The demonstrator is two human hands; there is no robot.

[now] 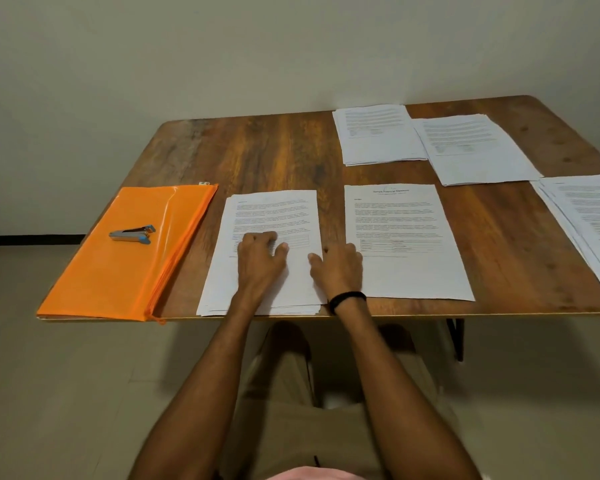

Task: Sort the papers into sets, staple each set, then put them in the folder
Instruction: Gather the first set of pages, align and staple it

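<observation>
My left hand point(261, 252) is pressing the stack point(269, 209), gripping nothing — my right hand point(338, 263) is fingering its edge, pinch unclear. Two sheets could be lifting together.

rightmost paper stack point(586, 220) cut off at the right edge; its print is unreadable

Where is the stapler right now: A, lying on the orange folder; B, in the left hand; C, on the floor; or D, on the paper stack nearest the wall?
A: the stapler lies on top of the orange folder, apart from the left hand and right hand.
</observation>
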